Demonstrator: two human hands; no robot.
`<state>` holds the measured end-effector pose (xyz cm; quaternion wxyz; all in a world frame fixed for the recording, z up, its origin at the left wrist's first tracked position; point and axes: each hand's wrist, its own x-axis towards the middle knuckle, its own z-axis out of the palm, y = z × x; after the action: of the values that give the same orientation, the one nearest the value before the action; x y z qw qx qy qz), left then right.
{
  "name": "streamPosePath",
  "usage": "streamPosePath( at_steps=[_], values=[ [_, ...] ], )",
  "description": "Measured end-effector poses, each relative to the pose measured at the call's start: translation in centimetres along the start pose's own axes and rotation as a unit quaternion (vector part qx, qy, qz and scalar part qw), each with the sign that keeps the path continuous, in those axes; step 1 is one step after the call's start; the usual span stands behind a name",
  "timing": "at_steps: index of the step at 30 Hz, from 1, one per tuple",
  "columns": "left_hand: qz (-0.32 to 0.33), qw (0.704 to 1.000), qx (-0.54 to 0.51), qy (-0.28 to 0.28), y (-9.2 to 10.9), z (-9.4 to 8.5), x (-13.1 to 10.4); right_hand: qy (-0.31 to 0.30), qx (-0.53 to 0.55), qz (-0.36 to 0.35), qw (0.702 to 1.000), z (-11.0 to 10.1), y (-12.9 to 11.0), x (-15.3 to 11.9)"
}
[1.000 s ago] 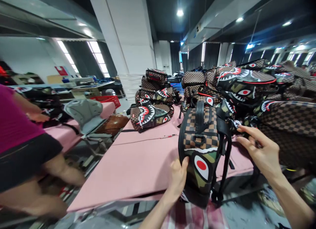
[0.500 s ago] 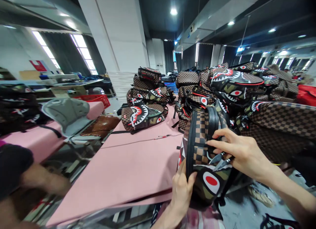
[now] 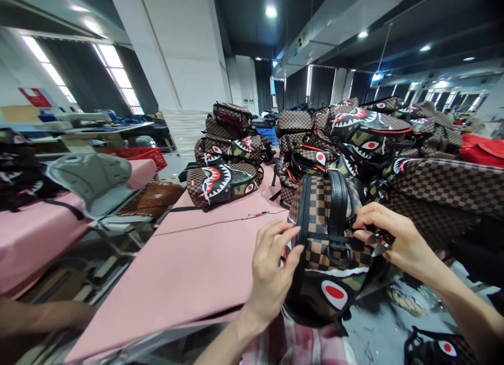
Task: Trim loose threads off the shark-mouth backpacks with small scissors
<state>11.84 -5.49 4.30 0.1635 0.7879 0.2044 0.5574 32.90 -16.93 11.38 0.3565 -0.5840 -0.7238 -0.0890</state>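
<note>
At the surface's point(image 3: 189, 270) near edge, the right hand point(image 3: 394, 231) gripped snips point(image 3: 380, 248) that could nick the backpack point(image 3: 321, 249); the left hand point(image 3: 271, 270), fingers parted, might let it tip.

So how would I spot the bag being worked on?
Start at the pink table and go to its near right edge. There is a checkered bag with its black handle on top. Unlike the bags piled behind, it sits between the person's left hand and right hand.
</note>
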Motion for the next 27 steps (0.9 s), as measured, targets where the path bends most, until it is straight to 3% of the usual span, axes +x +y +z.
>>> streamPosePath(
  at_steps=[5,8,10,15,21,25,27],
  values=[
    [0.093,0.982,0.072,-0.145,1.7,0.1,5.9,-0.014,0.011,-0.009,1.0,0.2,0.0,-0.1],
    [0.099,0.957,0.093,-0.258,1.7,0.4,8.0,-0.019,0.019,-0.016,1.0,0.4,0.1,-0.2],
    [0.08,0.95,0.063,-0.297,1.4,0.6,8.7,-0.017,0.026,-0.02,0.999,0.4,0.2,-0.2],
    [0.029,0.973,-0.012,-0.228,0.6,0.5,8.5,-0.024,0.037,-0.03,0.999,0.6,0.5,-0.1],
    [0.011,0.967,-0.101,-0.235,0.1,-0.4,7.4,-0.041,0.008,-0.047,0.998,0.5,-0.1,-0.3],
    [-0.112,0.969,-0.098,-0.196,1.8,-0.5,8.8,-0.031,-0.104,-0.065,0.992,0.8,-1.0,-0.6],
    [-0.151,0.957,-0.109,-0.221,3.4,-0.1,10.0,-0.02,-0.12,-0.063,0.991,1.1,-1.3,-0.6]
  ],
)
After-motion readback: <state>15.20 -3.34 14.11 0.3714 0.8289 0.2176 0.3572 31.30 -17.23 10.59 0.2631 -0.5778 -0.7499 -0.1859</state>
